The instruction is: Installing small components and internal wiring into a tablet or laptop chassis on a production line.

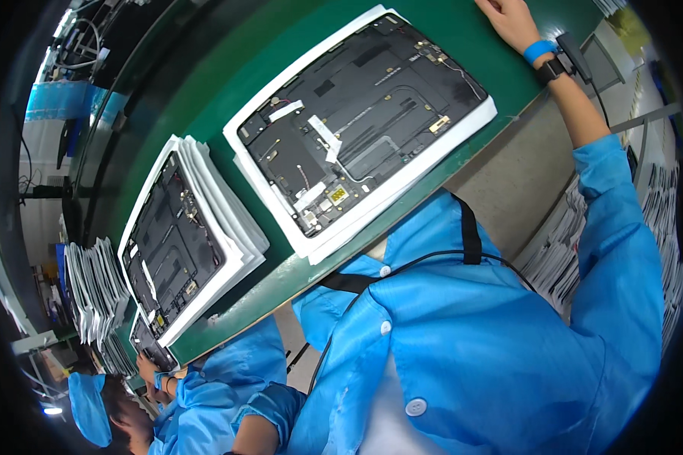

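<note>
My right hand [511, 23] is at the top edge of the picture, over the green table, with a blue band and a dark watch on its wrist. Most of its fingers are cut off by the edge, so whether it holds anything is hidden. My left hand is out of sight; only a bit of forearm shows at the bottom. In front of me lies an opened black device housing [372, 98] with cables, white tape strips and small boards inside. White foam sheets [463, 120] lie under it. The right hand is apart from the housing.
Left of it, a second black housing [173, 243] rests on a stack of white foam sheets [231, 220]. A co-worker [205, 402] in blue has hands on another part at the table's far end. More stacked sheets [95, 288] stand beyond. Green table [273, 57] lies beneath.
</note>
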The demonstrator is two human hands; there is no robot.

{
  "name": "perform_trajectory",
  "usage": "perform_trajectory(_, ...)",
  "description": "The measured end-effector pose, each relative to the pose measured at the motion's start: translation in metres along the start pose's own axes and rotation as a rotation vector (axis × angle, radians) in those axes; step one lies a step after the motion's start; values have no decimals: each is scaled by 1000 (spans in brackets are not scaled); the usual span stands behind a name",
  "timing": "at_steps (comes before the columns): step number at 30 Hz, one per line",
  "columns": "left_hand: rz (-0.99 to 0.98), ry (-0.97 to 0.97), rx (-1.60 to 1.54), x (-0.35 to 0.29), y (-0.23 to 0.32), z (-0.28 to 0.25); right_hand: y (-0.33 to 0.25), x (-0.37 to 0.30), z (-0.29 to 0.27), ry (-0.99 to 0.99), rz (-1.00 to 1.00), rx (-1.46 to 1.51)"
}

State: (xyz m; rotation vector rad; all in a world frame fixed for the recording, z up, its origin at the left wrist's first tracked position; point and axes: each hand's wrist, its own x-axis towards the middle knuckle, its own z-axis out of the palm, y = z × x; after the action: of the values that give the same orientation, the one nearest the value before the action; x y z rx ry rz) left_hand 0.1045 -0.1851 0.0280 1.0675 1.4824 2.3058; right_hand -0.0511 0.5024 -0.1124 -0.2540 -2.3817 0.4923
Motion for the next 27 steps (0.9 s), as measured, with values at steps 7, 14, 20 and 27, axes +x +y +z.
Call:
perform_trajectory(7, -107, 467, 460, -39, 27, -68, 31, 4, 22, -217, -18, -271)
perform_trajectory(14, -743, 737, 1737, -96, 81, -199, 27, 3, 20, -220, -14, -273)
perform_trajectory(20, -1167, 559, 2276, -154, 116, -334, 23, 2, 20, -248, 16, -268)
perform_trajectory(27, -1556, 322, 2390, -204, 110, -437, 25, 0, 19, -222, 17, -279)
